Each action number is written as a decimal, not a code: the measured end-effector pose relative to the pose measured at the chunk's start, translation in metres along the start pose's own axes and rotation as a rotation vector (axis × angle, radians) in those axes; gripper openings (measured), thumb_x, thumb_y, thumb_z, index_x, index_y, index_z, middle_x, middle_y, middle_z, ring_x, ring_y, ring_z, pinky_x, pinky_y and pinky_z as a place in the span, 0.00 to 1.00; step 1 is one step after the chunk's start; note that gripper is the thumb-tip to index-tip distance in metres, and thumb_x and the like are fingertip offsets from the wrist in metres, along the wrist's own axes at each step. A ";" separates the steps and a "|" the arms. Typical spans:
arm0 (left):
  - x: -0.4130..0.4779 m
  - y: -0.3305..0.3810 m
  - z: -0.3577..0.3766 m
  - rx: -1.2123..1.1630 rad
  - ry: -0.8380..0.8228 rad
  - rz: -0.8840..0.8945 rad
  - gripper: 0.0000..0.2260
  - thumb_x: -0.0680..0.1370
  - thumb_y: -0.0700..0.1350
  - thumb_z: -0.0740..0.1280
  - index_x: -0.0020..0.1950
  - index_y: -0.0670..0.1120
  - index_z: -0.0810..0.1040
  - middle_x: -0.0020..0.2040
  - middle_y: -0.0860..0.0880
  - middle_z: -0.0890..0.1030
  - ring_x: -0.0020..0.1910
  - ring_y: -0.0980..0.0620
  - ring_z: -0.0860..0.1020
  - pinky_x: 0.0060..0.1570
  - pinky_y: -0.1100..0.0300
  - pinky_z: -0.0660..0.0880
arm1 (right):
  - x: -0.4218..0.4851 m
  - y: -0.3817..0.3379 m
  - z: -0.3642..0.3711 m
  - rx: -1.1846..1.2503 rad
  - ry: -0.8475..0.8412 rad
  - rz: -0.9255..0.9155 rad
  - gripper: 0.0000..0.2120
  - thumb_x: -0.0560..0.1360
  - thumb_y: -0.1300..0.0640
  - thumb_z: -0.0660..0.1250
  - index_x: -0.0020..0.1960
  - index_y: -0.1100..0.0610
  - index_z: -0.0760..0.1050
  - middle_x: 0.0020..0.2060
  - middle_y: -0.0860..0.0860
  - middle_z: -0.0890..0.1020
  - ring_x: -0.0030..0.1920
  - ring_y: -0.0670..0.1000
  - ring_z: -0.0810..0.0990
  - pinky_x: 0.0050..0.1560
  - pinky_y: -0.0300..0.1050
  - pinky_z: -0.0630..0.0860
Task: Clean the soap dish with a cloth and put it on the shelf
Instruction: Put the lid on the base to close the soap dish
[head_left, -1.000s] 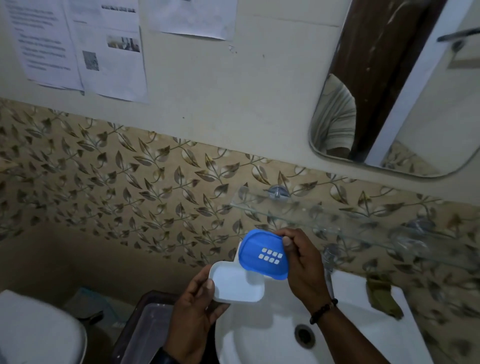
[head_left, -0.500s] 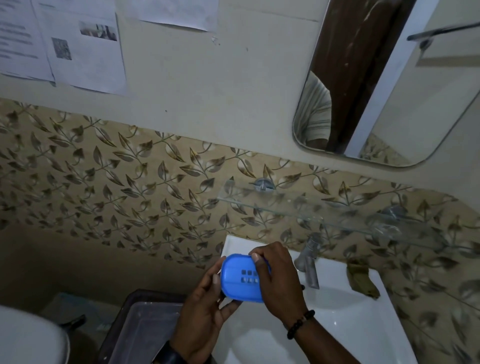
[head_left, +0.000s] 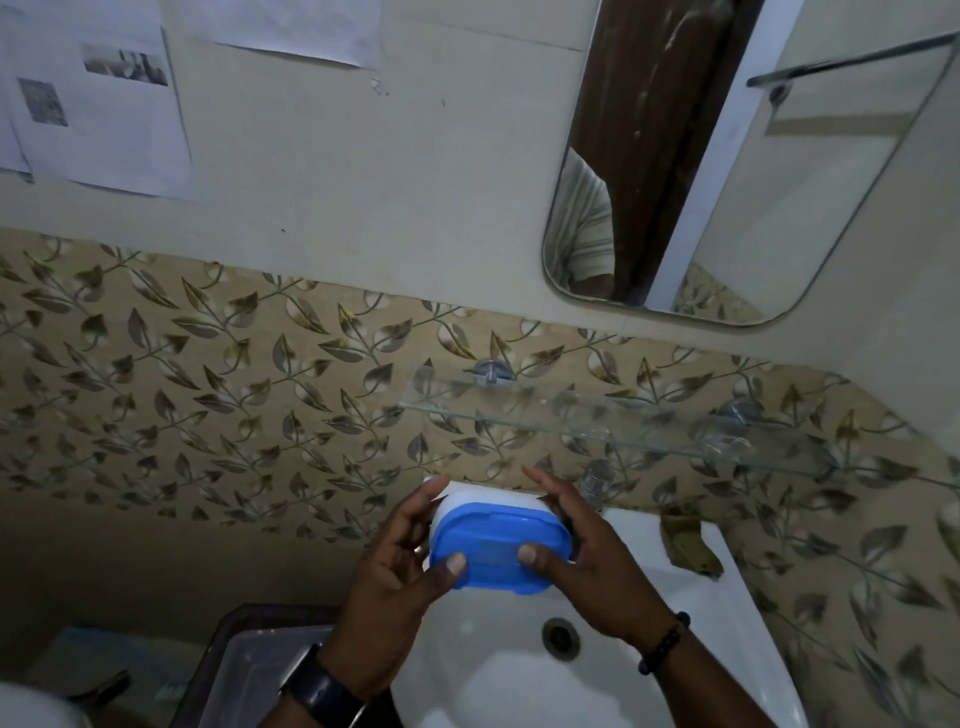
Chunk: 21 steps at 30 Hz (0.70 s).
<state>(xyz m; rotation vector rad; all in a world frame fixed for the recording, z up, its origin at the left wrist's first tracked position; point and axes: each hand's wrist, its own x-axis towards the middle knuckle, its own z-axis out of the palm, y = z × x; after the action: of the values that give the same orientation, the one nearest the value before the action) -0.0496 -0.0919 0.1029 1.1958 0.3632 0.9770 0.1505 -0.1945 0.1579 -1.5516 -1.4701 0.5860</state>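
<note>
White ceramic sink (head_left: 493, 691) sits at the bottom of view; using it as the reference. Clear glass wall shelf (head_left: 571, 410) runs above the sink's back edge on 2 metal brackets.

Left hand (head_left: 389, 582) and right hand (head_left: 602, 571) are both over the sink's back half, 1 at each end of the soap dish.
- Left: thumb on the lid's front, fingers wrapped round the left end, grasping it.
- Right: thumb on the lid, fingers reaching up along the right end, also grasping it.

Rounded plastic soap dish, blue lid on white base (head_left: 493, 545), is closed up. It's held above the sink and below the shelf, touching neither. Crumpled olive-brown cloth (head_left: 688, 543) lies on the sink's right rim, apart from both hands.

Status, my read: cloth lying aside plus dish assembled = wipe step likely done. Can't confirm cleanliness, light is poor. Left to do: 1 step. Lift the dish to the shelf over the sink, set it flat, let go.
</note>
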 end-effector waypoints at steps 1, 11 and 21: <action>0.002 0.004 0.001 0.039 -0.040 0.017 0.32 0.72 0.47 0.78 0.75 0.53 0.71 0.72 0.48 0.76 0.69 0.47 0.75 0.60 0.56 0.77 | -0.001 -0.004 -0.008 -0.008 -0.017 -0.014 0.33 0.72 0.36 0.72 0.73 0.32 0.64 0.66 0.28 0.74 0.67 0.34 0.73 0.57 0.27 0.74; 0.029 0.068 0.031 0.753 -0.250 0.522 0.22 0.76 0.46 0.73 0.71 0.50 0.76 0.68 0.53 0.79 0.67 0.48 0.77 0.65 0.55 0.73 | -0.023 -0.047 -0.052 -0.403 0.280 -0.287 0.23 0.75 0.37 0.68 0.65 0.48 0.74 0.58 0.40 0.78 0.59 0.44 0.79 0.55 0.39 0.77; 0.044 0.090 0.074 0.926 -0.317 0.793 0.21 0.76 0.39 0.69 0.69 0.46 0.77 0.69 0.54 0.78 0.69 0.53 0.75 0.67 0.60 0.69 | -0.043 -0.057 -0.080 -0.691 0.509 -0.528 0.20 0.73 0.61 0.75 0.63 0.62 0.78 0.62 0.51 0.79 0.66 0.52 0.77 0.69 0.44 0.72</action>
<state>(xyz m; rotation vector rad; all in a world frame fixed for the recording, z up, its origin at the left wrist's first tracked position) -0.0125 -0.0993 0.2215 2.4191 0.0527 1.3015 0.1783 -0.2634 0.2348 -1.5368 -1.6479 -0.6484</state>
